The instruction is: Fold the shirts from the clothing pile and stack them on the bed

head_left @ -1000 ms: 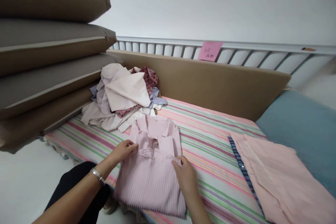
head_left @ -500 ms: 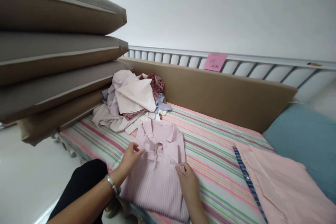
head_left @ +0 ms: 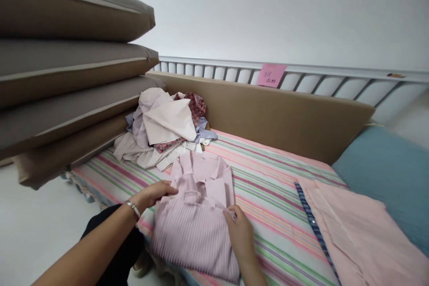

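A pale pink ribbed shirt (head_left: 196, 237) lies folded on the striped bedding, its collar pointing away from me and its lower part turned up over the front. My left hand (head_left: 156, 194), with a silver bangle at the wrist, is closed on fabric at the shirt's left side, below the collar. On the opposite side, my right hand (head_left: 240, 228) pinches the turned-up edge between thumb and fingers. That edge crosses the shirt's middle, slightly ruffled.
Striped bedding (head_left: 278, 205) covers the bed. Behind the shirt is a heap of crumpled clothes (head_left: 169, 120). Folded pink fabric (head_left: 362, 232) lies at right, beside a blue cushion (head_left: 389, 178). Stacked brown cushions (head_left: 77, 58) rise at left. A pink note (head_left: 271, 75) hangs on the railing.
My left hand has moved a little left and its thumb and fingers have come together on the shirt's side. My right hand keeps its pinch. The view has shifted slightly.
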`<state>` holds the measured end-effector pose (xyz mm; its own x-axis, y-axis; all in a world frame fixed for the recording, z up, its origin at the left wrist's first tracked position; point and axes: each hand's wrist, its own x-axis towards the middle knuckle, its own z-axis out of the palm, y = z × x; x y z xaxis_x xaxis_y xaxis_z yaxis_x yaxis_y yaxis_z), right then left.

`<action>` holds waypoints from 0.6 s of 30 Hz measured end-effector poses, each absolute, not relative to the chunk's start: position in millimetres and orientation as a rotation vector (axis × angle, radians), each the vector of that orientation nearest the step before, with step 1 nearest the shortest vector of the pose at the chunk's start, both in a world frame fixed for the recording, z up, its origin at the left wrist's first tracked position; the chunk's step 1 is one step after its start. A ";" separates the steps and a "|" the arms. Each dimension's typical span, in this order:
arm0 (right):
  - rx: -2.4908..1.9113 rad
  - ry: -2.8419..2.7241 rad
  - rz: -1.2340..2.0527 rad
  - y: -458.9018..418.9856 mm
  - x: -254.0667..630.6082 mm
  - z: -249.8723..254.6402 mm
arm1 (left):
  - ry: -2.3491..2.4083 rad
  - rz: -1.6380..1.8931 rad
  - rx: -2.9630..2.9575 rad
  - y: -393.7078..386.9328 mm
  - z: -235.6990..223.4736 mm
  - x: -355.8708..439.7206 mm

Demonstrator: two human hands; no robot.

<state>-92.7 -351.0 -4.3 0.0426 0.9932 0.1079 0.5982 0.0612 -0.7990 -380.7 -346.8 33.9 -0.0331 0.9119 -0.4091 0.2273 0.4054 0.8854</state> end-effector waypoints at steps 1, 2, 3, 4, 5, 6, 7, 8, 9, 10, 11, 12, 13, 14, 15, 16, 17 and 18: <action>-1.668 -1.638 0.719 -349.4 -91.6 -5.8 | 1.597 0.736 1.062 -341.0 30.6 -385.6; -1.715 -1.638 0.728 -347.7 -90.6 -7.4 | 1.657 0.732 1.076 -334.8 26.1 -388.9; -1.751 -1.637 0.735 -346.1 -89.7 -8.8 | 1.715 0.739 1.100 -328.7 20.9 -390.6; -1.771 -1.637 0.738 -344.8 -89.1 -9.9 | 1.771 0.757 1.132 -323.1 15.5 -390.8; -1.779 -1.637 0.735 -343.8 -88.6 -10.6 | 1.821 0.783 1.169 -318.6 10.5 -389.9; -1.782 -1.636 0.730 -343.2 -88.2 -11.1 | 1.866 0.814 1.208 -315.3 6.1 -388.2; -1.784 -1.634 0.728 -342.9 -88.0 -11.3 | 1.906 0.847 1.247 -313.6 2.8 -386.1; -1.787 -1.632 0.728 -342.8 -87.7 -11.3 | 1.941 0.885 1.283 -313.3 0.6 -383.9; -1.790 -1.631 0.732 -342.7 -87.2 -11.4 | 1.971 0.928 1.316 -314.5 -0.4 -381.9; -1.794 -1.630 0.736 -342.4 -86.6 -11.7 | 1.998 0.975 1.345 -316.9 -0.2 -380.3; -1.797 -1.631 0.739 -341.7 -85.6 -12.3 | 2.021 1.022 1.369 -320.5 0.8 -379.4; -1.794 -1.634 0.737 -340.6 -84.2 -13.2 | 2.040 1.070 1.387 -325.0 2.5 -379.2; -1.790 -1.638 0.729 -339.1 -82.4 -14.6 | 2.054 1.098 1.408 -330.4 4.3 -379.9; -1.785 -1.640 0.724 -337.2 -80.4 -16.3 | 2.062 1.101 1.432 -336.5 6.0 -381.4; -1.782 -1.634 0.726 -335.0 -78.3 -18.2 | 2.063 1.082 1.457 -343.0 7.1 -383.5; -1.781 -1.622 0.741 -332.7 -76.1 -20.0 | 2.058 1.039 1.471 -349.8 7.5 -386.3; -1.780 -1.606 0.765 -330.6 -74.2 -21.6 | 2.044 0.976 1.471 -356.6 7.0 -389.3; -1.782 -1.587 0.797 -328.9 -72.7 -22.6 | 2.022 0.908 1.456 -362.9 5.8 -392.4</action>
